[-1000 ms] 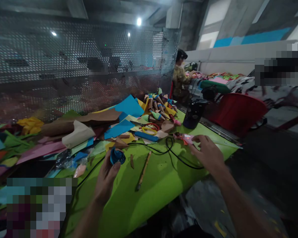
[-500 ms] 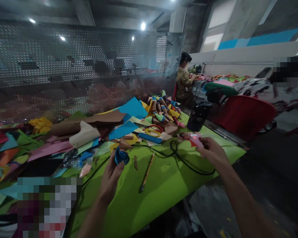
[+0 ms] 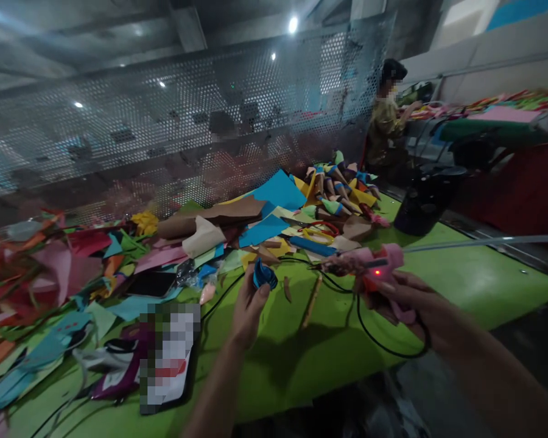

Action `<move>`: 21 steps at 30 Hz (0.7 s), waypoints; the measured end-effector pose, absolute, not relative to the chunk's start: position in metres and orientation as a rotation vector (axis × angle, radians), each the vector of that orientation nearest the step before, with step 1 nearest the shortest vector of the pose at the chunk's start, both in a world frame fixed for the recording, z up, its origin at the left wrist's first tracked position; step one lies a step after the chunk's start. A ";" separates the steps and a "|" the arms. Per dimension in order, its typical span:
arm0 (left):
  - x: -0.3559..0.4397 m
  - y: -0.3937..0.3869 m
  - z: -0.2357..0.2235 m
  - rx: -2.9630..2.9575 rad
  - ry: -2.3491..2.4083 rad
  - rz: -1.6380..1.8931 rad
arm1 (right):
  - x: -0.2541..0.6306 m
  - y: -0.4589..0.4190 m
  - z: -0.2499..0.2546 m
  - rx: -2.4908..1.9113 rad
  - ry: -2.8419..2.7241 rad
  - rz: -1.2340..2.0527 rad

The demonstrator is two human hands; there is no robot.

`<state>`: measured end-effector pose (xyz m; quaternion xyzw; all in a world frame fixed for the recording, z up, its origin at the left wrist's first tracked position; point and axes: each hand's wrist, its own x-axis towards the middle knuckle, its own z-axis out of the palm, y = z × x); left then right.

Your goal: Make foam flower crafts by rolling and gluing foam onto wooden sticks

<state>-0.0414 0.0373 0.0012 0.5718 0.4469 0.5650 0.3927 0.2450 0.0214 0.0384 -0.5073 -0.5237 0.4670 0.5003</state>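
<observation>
Between the thumb and fingers of my left hand (image 3: 246, 310) is a curled blue paper flower (image 3: 263, 275). My right hand (image 3: 404, 298) grips a pink hot glue gun (image 3: 374, 264) with a small red light on its side. The gun's tip points left, toward the flower but apart from it. A clear glue stick (image 3: 475, 242) extends from the gun's back end. Its black cord (image 3: 369, 337) loops beneath it over the green tabletop (image 3: 329, 365). On the table between my hands lie a pencil-like stick (image 3: 311, 301) and a small brown scrap (image 3: 287, 289).
Scissors with red and yellow handles (image 3: 319, 230) lie beyond my hands, beside a blue rod (image 3: 313, 246). Paper scraps (image 3: 68, 261) cover the left side, near a phone (image 3: 150, 283). A black bucket (image 3: 427, 201) stands at the far right. A person (image 3: 388, 121) sits beyond it.
My right hand has lifted the glue gun off the table and brought it nearer to me, with the glue stick now visible. My left hand still holds the flower. The view has turned left.
</observation>
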 end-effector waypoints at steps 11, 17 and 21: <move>-0.041 0.036 0.004 1.520 1.195 1.405 | 0.214 0.017 0.052 -1.181 -1.610 1.377; -0.040 0.036 0.005 1.548 1.226 1.381 | 0.209 0.016 0.055 -1.190 -1.673 1.345; -0.041 0.037 0.004 1.572 1.228 1.357 | 0.207 0.018 0.057 -1.194 -1.709 1.294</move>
